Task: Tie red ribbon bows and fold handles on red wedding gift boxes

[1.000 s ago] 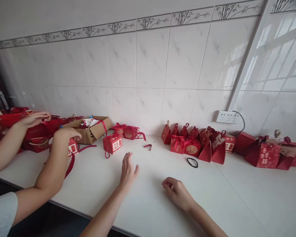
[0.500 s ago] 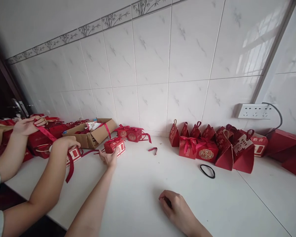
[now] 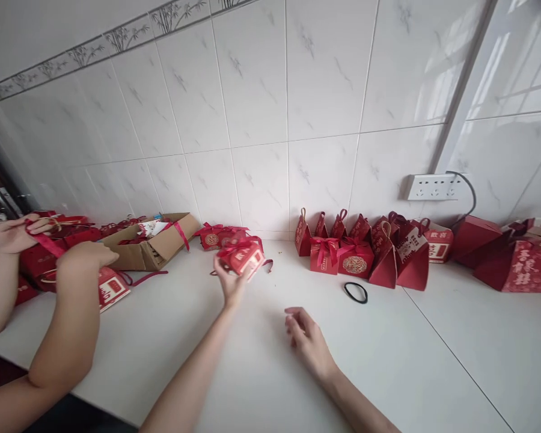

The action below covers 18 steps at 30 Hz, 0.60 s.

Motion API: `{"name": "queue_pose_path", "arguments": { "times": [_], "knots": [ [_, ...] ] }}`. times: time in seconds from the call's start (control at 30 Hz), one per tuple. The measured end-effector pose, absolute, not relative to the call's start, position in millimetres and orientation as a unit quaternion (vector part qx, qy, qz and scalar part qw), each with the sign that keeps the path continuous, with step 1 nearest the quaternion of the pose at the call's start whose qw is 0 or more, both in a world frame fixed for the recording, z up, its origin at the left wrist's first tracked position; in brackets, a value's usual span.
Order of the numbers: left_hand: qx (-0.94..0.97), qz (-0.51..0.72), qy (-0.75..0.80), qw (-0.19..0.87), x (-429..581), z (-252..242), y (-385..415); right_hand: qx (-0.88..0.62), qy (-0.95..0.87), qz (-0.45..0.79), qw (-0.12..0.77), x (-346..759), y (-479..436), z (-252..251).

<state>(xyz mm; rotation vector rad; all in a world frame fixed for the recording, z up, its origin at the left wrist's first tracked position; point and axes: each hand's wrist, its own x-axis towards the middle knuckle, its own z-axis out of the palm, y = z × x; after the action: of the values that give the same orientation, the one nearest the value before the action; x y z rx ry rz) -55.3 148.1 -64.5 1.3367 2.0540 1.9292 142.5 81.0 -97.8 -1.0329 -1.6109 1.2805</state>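
Note:
My left hand grips a small red gift box with a ribbon bow on top, raised above the white table and slightly blurred. To the right, my right hand hovers low over the table with its fingers loosely curled and apart, holding nothing. Behind the held box, against the wall, sit small red boxes with round gold prints. A black loop lies on the table beyond my right hand.
Red boxes and pointed bags stand in rows at the back right. An open cardboard box is at the back left. At the far left, another person's hands handle red ribbon beside a red box.
My left hand has carried the red box to the right and lifted it, tilting it. My right hand has moved forward and its fingers have loosened. The view has swung rightward.

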Motion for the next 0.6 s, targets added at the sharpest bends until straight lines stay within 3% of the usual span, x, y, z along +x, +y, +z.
{"name": "queue_pose_path", "arguments": {
  "times": [0.17,0.27,0.37,0.5,0.6],
  "knots": [
    [0.577,0.634,0.512,0.056,39,-81,127,-0.351,-0.474,0.541,0.6,162,92,-97],
    [0.672,0.59,0.444,0.058,54,-93,113,-0.326,-0.466,0.546,0.616,176,103,-95],
    [0.722,0.556,0.388,0.14,46,-94,107,-0.359,-0.454,0.51,0.636,192,117,-92],
    [0.625,0.58,0.448,0.269,28,-81,110,-0.351,-0.48,0.515,0.618,209,131,-87],
    [0.628,0.563,0.48,0.242,24,-76,110,-0.375,-0.443,0.541,0.609,215,134,-83]
  ]
}}
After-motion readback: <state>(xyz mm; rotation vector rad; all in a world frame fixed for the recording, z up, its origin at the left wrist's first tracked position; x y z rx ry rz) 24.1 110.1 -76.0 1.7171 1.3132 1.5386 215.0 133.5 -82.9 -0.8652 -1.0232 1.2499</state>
